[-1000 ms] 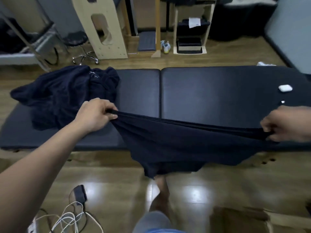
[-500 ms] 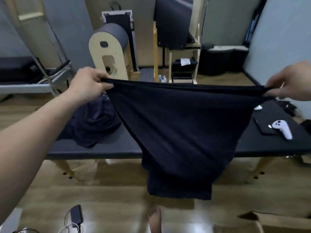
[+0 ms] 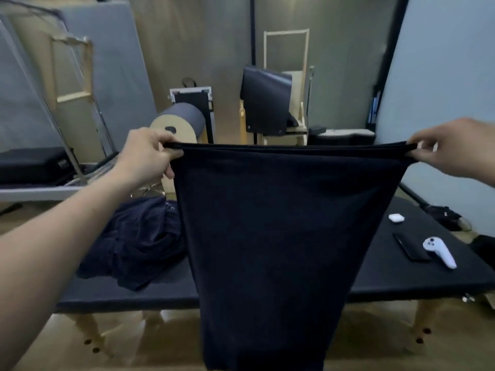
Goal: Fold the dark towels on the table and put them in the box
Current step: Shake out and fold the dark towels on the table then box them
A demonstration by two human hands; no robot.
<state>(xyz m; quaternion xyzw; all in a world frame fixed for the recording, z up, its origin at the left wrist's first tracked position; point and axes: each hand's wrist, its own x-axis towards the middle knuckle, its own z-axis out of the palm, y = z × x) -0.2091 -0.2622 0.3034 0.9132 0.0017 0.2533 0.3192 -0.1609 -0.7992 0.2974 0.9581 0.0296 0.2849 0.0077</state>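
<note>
Two hands, left hand (image 3: 150,153) and right hand (image 3: 452,148), pinch the dark towel's (image 3: 281,231) top corners; it hangs flat.

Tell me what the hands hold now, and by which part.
A towel, by its top corners: left hand grips one, right hand pinches the other.

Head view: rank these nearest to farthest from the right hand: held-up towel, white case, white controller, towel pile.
1. The held towel: top corner pinched in the right hand.
2. The white case and white controller: right end of the table, too close to call.
3. The towel pile: left side of the table.
</note>
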